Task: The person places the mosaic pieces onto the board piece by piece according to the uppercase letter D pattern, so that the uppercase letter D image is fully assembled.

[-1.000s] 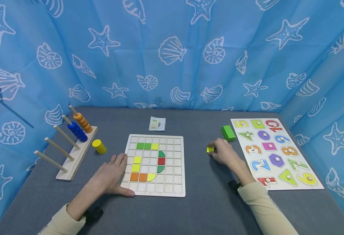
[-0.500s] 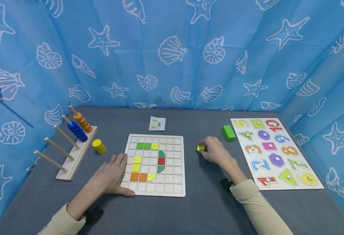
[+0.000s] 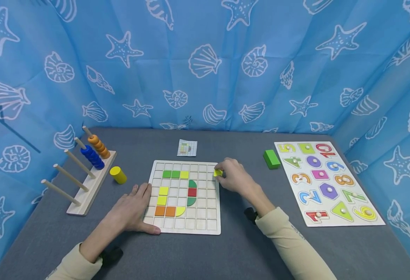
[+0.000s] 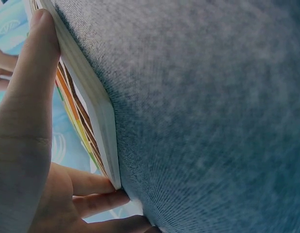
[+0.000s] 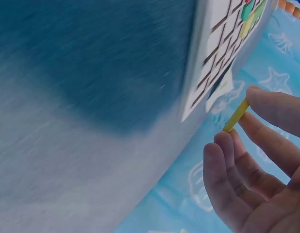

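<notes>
A white grid board lies on the grey table with green, yellow, orange and red tiles set in some of its squares. My left hand rests along the board's left side, its extended fingers touching that edge and the thumb at the near edge. Over the board's right edge, my right hand pinches a thin yellow tile between thumb and fingertips. In the right wrist view the tile is seen edge-on, apart from the board.
A small printed pattern card lies behind the board. Leftward are a yellow cylinder and a peg stand with blue and orange beads. A green block and a number-and-shape puzzle board lie at right. A blue curtain hangs behind.
My right hand has moved left with the yellow tile, from the bare table near the green block to the board's right edge. The left hand has stayed in place.
</notes>
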A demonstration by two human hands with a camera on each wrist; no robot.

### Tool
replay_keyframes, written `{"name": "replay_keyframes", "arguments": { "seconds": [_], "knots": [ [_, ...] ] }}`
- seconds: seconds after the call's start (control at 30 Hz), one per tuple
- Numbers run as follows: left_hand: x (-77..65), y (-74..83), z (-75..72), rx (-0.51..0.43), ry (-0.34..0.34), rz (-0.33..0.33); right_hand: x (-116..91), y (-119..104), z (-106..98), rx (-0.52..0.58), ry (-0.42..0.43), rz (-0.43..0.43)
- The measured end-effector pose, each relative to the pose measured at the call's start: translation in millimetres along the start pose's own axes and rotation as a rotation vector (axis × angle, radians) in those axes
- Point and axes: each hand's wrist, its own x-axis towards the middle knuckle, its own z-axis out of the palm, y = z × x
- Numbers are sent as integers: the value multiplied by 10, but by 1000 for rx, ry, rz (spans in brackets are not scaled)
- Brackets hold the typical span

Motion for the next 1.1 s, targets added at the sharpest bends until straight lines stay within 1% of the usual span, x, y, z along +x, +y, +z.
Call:
{"name": "replay_keyframes", "arguments": {
  "seconds": [0.13,0.3,0.5,0.63,0.77,0.97,1.1],
  "knots": [
    [0,-8,6,3,2,2,71,-147,40,-3,-16,-25],
    [-7,-13,9,2,10,4,166,-335,114,32,-43,-56],
    [-4,-9,4,-2,4,4,266,-540,209,66,-72,-123],
    [0,-8,-1,-6,-5,3,334,-662,271,66,-91,-156],
    [1,-13,-1,-9,-4,9,391,-774,345,48,-104,-169],
    [0,-19,2,-7,3,17,449,-940,447,20,-119,-159],
    [3,-14,3,-12,4,17,480,-1005,507,15,-127,-160]
  ]
}}
